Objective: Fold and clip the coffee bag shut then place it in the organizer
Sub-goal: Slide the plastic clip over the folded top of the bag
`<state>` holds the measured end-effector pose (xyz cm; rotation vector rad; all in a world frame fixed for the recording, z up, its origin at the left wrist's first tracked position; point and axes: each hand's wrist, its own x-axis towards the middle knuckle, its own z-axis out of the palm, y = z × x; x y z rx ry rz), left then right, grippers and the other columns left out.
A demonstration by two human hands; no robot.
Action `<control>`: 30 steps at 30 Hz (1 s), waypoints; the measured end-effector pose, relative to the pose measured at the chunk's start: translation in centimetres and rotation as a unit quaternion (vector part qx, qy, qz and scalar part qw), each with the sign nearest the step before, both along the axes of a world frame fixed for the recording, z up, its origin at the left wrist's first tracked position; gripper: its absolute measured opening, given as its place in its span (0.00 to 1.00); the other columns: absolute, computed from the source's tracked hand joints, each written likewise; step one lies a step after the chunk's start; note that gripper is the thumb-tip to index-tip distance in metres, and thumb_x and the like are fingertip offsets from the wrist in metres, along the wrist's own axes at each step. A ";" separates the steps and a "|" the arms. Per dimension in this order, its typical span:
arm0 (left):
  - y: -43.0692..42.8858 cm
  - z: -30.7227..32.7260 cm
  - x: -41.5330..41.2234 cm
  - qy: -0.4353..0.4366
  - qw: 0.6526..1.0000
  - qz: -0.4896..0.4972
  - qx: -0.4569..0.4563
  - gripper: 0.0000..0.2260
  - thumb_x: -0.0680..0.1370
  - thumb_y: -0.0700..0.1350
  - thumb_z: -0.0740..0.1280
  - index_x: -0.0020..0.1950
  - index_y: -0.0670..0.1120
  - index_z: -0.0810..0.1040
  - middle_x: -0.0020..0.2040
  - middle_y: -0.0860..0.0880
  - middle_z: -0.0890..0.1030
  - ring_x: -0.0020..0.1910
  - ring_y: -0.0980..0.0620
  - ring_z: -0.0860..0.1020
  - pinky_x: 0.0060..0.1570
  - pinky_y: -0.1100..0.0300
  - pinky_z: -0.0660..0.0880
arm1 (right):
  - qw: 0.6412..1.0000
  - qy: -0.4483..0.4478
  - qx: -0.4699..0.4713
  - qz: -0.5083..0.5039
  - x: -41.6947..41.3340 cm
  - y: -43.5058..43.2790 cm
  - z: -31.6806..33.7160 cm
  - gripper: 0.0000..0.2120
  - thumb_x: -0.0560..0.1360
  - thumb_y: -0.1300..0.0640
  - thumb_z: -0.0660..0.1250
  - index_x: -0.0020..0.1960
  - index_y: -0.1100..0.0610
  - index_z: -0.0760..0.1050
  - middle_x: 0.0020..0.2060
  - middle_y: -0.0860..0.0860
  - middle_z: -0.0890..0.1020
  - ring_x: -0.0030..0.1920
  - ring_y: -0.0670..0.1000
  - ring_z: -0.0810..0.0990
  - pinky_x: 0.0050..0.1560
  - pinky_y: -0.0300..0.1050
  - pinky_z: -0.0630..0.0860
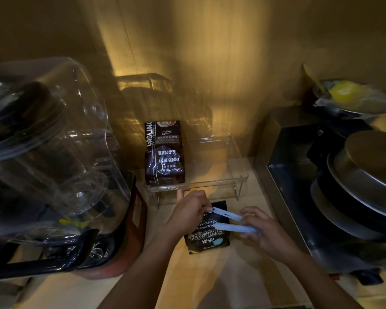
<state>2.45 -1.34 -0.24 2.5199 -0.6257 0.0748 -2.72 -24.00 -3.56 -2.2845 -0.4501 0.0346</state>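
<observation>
Coffee bag (207, 238) lying flat on counter (210, 275), lower centre of frame, just in front of clear organizer (239, 172). Top edge of bag apparently folded over, though dim light makes fold hard to confirm. Long white clip (228, 220) spread open in a V above upper part of bag, hinge end toward right of frame. Left hand (191, 210) pinching free tip of upper clip arm between fingertips; right hand (265, 230) grasping hinge end and lower arm. Neither hand holding bag itself.

Judged progress: folding likely done; clipping under way, not finished, since clip arms remain apart and not yet closed over fold. Cannot tell whether lower arm already sits under folded edge. Remaining: seat clip across fold, snap shut, lift bag, set in organizer.

Organizer at centre of frame holds second coffee bag (164, 152) upright at left end; space to its right looks free. Blender (54, 152) at left, metal pots (361, 175) at right, both well apart from work.
</observation>
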 end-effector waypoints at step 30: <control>0.6 -0.9 -2.2 -0.038 0.994 0.083 -0.066 0.02 0.74 0.41 0.67 0.42 0.47 0.78 0.41 0.50 0.82 0.45 0.50 0.75 0.44 0.62 0.55 | 0.997 0.009 0.000 -0.072 3.2 -1.2 2.3 0.30 0.66 0.66 0.73 0.52 0.33 0.68 0.45 0.44 0.78 0.48 0.44 0.76 0.48 0.33 0.68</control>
